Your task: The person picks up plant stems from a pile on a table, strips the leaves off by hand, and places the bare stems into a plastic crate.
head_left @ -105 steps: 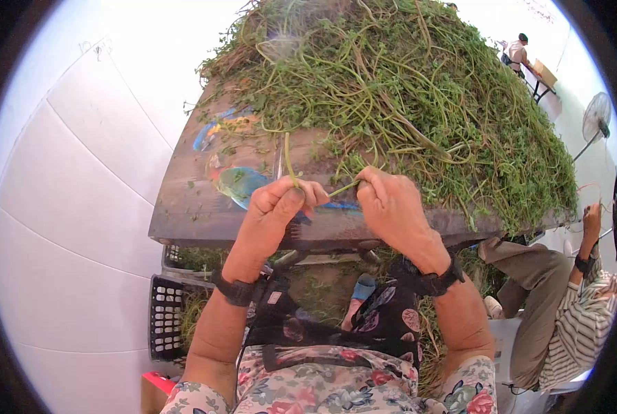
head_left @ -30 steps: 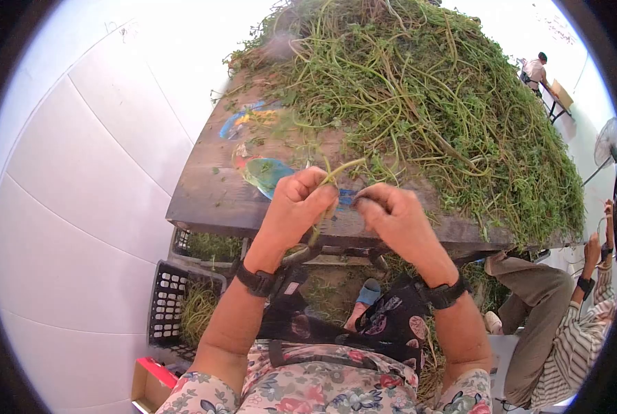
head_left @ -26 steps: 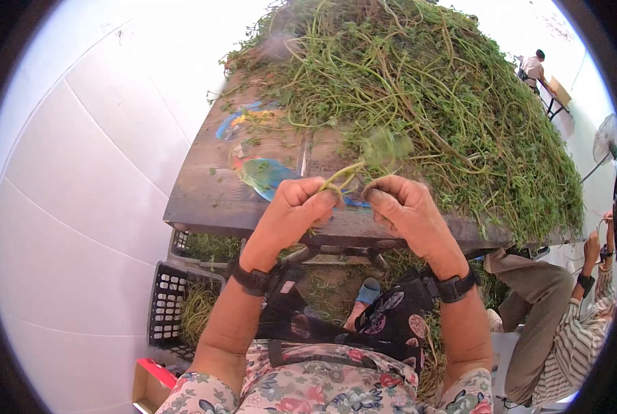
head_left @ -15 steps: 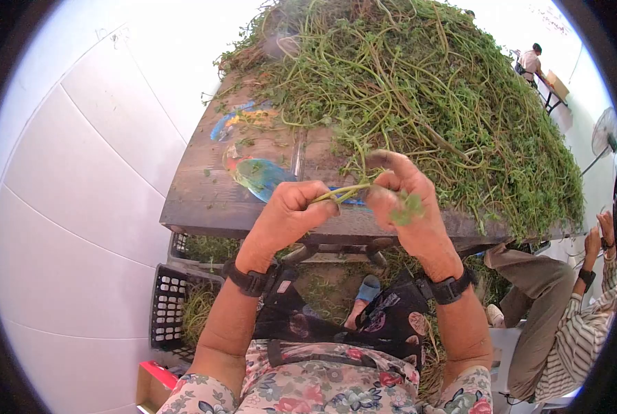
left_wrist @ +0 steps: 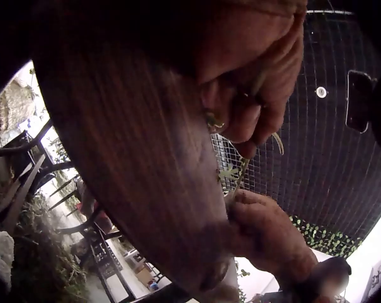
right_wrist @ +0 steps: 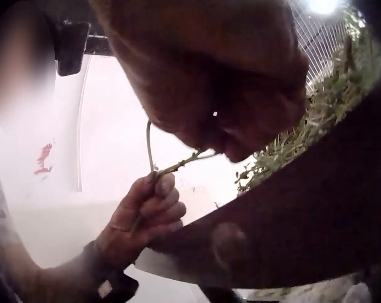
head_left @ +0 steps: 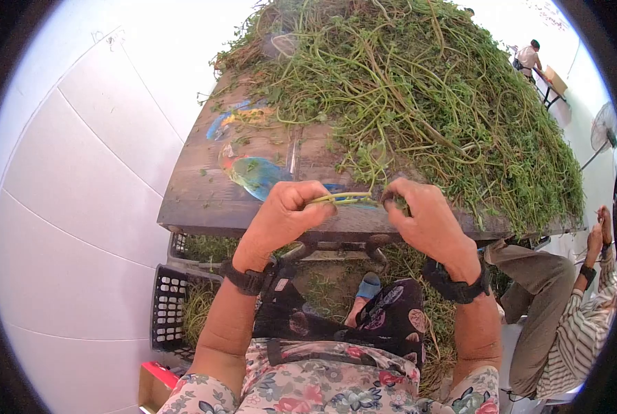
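Over the front edge of the wooden table [head_left: 205, 200], my left hand [head_left: 291, 210] pinches a few slender green stems [head_left: 350, 196] between thumb and bent forefinger. The stems run across to my right hand [head_left: 426, 217], whose thumb and fingertips pinch their other end. In the right wrist view, the stem [right_wrist: 181, 165] rises from the left fist to the underside of the right hand [right_wrist: 209, 95], which is dark. The left wrist view has a thin stalk [left_wrist: 241, 177] between both hands. A big heap of leafy green vines [head_left: 419, 96] covers the table beyond.
Black perforated crates [head_left: 169, 307] with greens in them stand below the table at left, near a red-edged cardboard box [head_left: 158, 383]. A seated person in a striped shirt [head_left: 574, 345] is close at right. A fan [head_left: 604, 127] stands behind.
Half a second ago my right fingers were spread by a blurred leafy sprig; now they are drawn together at the stems' end, slightly farther right. The left hand keeps its pinch on the stems.
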The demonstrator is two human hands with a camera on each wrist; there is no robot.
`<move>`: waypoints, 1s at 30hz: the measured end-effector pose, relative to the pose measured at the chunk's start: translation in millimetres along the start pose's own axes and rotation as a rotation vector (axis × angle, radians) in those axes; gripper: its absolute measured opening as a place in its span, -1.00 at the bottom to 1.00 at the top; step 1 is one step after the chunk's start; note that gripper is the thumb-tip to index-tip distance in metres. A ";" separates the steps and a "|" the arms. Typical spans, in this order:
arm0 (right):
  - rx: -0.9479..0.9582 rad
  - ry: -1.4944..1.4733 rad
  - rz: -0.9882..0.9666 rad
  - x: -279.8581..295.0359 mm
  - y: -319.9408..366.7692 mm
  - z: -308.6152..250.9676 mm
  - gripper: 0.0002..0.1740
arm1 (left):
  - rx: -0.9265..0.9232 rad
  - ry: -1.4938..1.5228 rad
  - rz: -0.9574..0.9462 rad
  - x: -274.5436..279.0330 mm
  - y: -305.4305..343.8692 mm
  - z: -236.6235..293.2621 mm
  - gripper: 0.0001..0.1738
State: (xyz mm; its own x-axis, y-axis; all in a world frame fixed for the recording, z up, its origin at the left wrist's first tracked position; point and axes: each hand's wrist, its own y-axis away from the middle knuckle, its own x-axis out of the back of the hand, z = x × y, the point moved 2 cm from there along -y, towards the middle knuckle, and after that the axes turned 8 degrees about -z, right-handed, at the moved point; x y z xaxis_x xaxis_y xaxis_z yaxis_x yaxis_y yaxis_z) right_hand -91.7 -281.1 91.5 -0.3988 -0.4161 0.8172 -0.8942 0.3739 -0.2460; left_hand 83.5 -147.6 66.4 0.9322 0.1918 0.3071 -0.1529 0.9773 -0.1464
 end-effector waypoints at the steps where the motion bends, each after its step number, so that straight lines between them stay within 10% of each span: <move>1: 0.013 0.016 0.047 -3.2 -0.4 1.4 -0.78 | -0.012 -0.027 -0.002 -0.8 0.1 2.3 -0.92; 8: -0.340 -0.885 0.318 27.6 -3.2 20.6 -0.77 | -0.049 -0.064 0.016 -2.3 1.8 5.9 -0.91; 10: -0.283 -0.824 0.283 31.8 -1.0 5.2 -0.76 | -0.039 -0.048 -0.011 -2.0 1.1 2.7 -0.89; 13: 0.286 -0.053 0.221 23.8 -3.1 -14.8 -0.74 | -0.052 -0.071 -0.029 -3.1 0.2 2.1 -0.88; 30: 0.108 0.263 0.113 25.4 14.0 -10.8 -0.90 | -0.035 -0.085 -0.042 -3.3 1.7 6.1 -0.87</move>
State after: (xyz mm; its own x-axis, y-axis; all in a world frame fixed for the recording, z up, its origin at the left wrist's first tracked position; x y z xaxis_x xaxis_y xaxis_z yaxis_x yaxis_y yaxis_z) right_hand -112.1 -277.5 114.4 -0.4438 -0.1428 0.8847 -0.8690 0.3096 -0.3859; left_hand 78.2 -146.1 70.9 0.9060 0.1592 0.3922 -0.1016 0.9813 -0.1637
